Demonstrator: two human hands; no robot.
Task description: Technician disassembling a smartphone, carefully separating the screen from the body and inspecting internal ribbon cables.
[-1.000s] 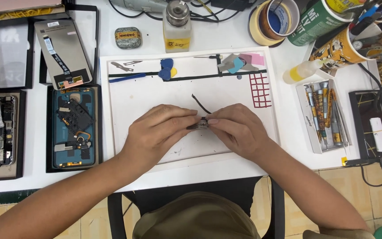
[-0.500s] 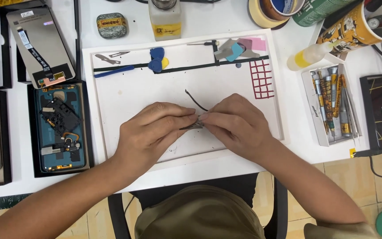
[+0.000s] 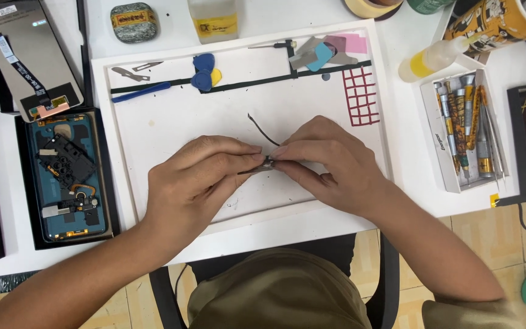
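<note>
Our left hand [image 3: 199, 176] and right hand [image 3: 330, 161] meet over the middle of the white work mat [image 3: 153, 128], forearms coming in from below on either side. The fingertips of both hands pinch together on a small grey part [image 3: 267, 163], which we hold between them just above the mat; it is too small for us to make out more. A thin black strip [image 3: 262, 129] lies on the mat just beyond our fingertips.

Farther from our hands, along the mat's far edge, sit blue picks [image 3: 203, 72], a blue pry tool [image 3: 141, 92], tweezers [image 3: 130, 70] and scraps of grey, blue and pink plastic [image 3: 330, 50].

To the left of our left hand, a black tray [image 3: 108, 183] holds an opened phone [image 3: 65, 176] with its blue inner frame showing. To the right of our right hand, an open white box [image 3: 442, 161] holds a row of screwdrivers [image 3: 467, 122], with a small squeeze bottle [image 3: 433, 58] of yellow liquid beyond it on the tabletop [image 3: 409, 183].
</note>
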